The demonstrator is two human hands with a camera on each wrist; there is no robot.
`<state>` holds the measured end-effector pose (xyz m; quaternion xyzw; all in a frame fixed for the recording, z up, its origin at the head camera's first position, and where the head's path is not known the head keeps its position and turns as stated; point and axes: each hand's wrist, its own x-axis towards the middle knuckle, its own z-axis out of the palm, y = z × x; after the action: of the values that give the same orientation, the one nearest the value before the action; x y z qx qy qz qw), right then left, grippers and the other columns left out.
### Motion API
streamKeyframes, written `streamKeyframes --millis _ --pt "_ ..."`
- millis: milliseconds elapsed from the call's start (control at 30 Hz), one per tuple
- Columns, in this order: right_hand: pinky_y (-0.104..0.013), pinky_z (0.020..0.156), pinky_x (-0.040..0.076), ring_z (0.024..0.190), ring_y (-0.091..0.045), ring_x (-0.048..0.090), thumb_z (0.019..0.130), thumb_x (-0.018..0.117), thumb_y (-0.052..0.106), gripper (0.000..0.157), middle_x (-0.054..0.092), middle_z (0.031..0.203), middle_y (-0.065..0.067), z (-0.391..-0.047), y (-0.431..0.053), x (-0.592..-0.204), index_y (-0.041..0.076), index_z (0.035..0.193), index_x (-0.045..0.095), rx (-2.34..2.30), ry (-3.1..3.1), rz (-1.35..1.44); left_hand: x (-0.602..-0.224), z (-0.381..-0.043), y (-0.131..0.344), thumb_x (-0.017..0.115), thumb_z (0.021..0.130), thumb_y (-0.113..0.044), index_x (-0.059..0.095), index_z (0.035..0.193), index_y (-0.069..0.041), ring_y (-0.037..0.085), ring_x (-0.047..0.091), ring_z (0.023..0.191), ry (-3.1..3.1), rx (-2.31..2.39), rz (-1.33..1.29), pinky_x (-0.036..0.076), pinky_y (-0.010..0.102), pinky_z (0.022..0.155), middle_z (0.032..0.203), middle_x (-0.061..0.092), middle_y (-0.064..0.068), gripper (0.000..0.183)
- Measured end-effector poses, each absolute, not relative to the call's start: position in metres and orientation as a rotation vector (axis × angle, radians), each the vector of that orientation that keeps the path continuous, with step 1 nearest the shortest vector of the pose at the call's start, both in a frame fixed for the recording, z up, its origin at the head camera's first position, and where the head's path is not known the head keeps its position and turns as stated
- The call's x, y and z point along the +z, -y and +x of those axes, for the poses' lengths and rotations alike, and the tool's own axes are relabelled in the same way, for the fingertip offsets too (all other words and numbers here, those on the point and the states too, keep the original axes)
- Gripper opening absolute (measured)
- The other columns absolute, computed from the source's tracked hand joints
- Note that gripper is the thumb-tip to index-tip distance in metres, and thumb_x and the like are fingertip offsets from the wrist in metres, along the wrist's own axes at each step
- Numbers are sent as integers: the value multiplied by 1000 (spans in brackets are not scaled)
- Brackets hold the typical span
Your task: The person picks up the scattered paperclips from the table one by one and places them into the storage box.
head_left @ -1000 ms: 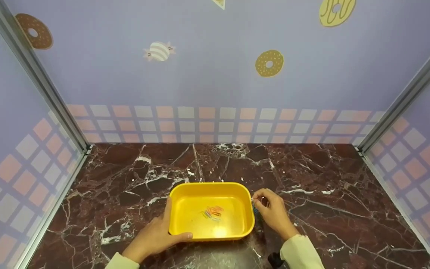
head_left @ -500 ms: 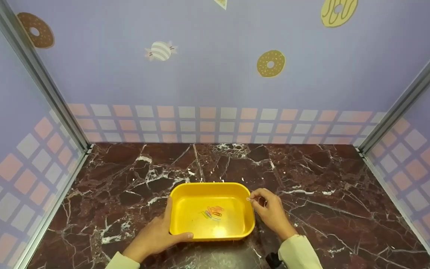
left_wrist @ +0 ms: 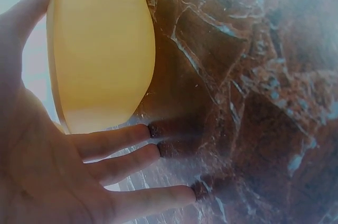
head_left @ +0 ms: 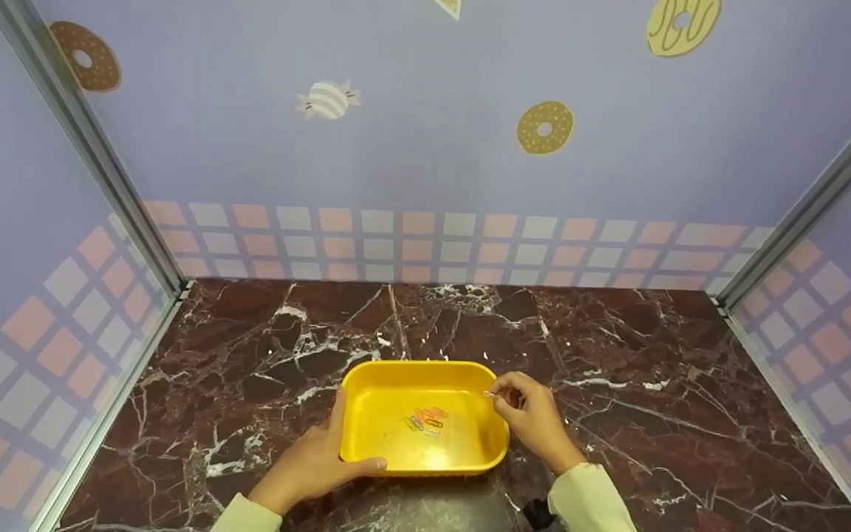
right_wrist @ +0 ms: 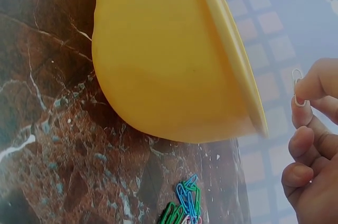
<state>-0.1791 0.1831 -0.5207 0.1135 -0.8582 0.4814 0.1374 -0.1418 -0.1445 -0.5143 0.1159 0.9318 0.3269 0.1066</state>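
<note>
Yellow basin (head_left: 425, 377): lower centre of the head view, upright on the marbled table (head_left: 654, 414).
Right hand (head_left: 532, 414): lower right of centre, fingertips pinched together on 1 white paper clip (right_wrist: 296, 86).
Held clip: at the basin's upper-right rim in the head view; right of the rim in the right wrist view, clear of the plastic.
Left hand (head_left: 307, 465): lower left of centre, against the basin's left end, thumb along the near edge; its fingers look straight and spread in the left wrist view.
Clips inside (head_left: 425, 421): a loose coloured cluster mid-floor; exact count too small to tell.
Clip pile (right_wrist: 186, 200): bottom centre of the right wrist view, blue and green, beside the basin.
Just changed: 1.0 s ago the pinch was outside the right rim; now it has edged inward across it.
Meaning: probably mid-transfer; this clip has not yet joined the cluster.
</note>
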Motion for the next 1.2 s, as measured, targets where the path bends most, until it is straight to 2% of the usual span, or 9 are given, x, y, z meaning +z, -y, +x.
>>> streamKeyframes --millis 267,400,633,1033,1200 --pt "-15 55 39 61 -4 46 76 68 -8 24 60 72 3 -182 -175 -520 16 78 68 1393 2483 321 -515 -142 146 73 71 -66 -4 156 -8 26 66 87 -2725 977 372 53 49 78 109 66 21 128" --pt "-14 55 37 61 -6 45 77 70 -7 21 62 74 1 -183 -171 -520 14 79 68 1416 2484 307 -515 -141 146 74 69 -67 -1 156 -6 28 66 87 -2746 970 372 54 49 76 107 66 23 129" --pt "-15 57 39 63 -7 46 80 70 -6 18 63 76 0 -183 -167 -519 13 80 69 1440 2512 314 -515 -140 145 73 67 -70 2 156 -5 35 65 94 -2777 948 349 54 53 78 117 62 31 131" --pt "-16 55 40 61 -4 46 78 67 -6 21 63 75 3 -184 -164 -520 15 79 68 1368 2512 372 -516 -141 146 72 68 -71 0 156 -10 32 65 95 -2773 937 339 53 53 81 118 63 24 129" --pt "-16 55 39 61 -5 45 79 67 -5 19 62 74 3 -184 -164 -520 14 80 68 1338 2537 371 -515 -141 146 73 69 -68 0 156 -8 31 64 97 -2757 969 346 52 52 82 120 63 25 129"
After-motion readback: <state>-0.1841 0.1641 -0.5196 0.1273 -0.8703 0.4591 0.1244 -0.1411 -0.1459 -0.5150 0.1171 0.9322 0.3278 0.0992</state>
